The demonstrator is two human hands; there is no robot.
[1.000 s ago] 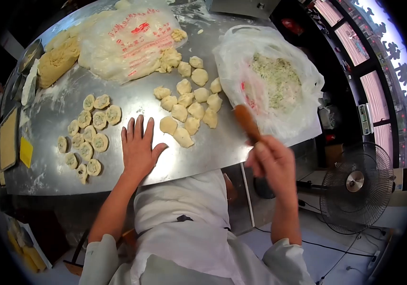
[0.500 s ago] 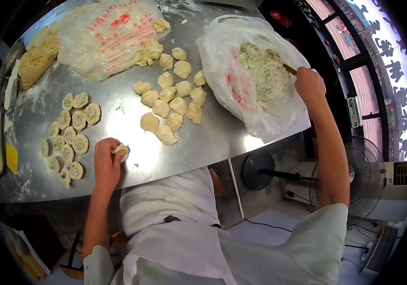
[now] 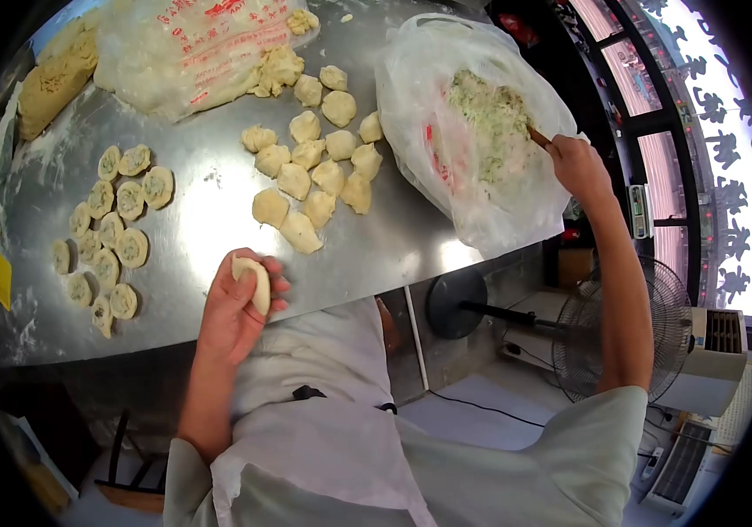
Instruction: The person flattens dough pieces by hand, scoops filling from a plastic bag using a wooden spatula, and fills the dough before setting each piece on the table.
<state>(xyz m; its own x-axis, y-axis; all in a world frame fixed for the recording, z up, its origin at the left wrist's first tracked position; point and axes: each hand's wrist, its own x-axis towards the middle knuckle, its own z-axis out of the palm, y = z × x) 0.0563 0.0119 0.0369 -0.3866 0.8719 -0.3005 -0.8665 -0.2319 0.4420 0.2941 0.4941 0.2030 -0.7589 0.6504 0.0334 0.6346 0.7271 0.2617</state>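
My left hand (image 3: 233,307) is closed around a flattened piece of dough (image 3: 254,283) near the front edge of the steel table. At the right, my right hand (image 3: 579,167) grips a wooden-handled utensil (image 3: 538,137) whose far end is down in the filling. That pale green, shredded filling (image 3: 490,123) sits in a wide container lined with a clear plastic bag (image 3: 411,97). Between my hands lie several plain dough pieces (image 3: 309,155). Several filled dough rounds (image 3: 132,248), with green filling showing on top, rest on the left of the table.
A printed plastic bag (image 3: 156,66) covers a large dough mass at the back left, with bare dough (image 3: 277,70) poking out. A brown-yellow lump (image 3: 55,88) stands at the far left. Below the table's right side are a round stand base (image 3: 456,303) and a fan (image 3: 626,316).
My left hand has come right and turned palm up, bringing the dough piece off the tabletop. My right hand stays at the filling with the utensil. The whole view has shifted slightly.
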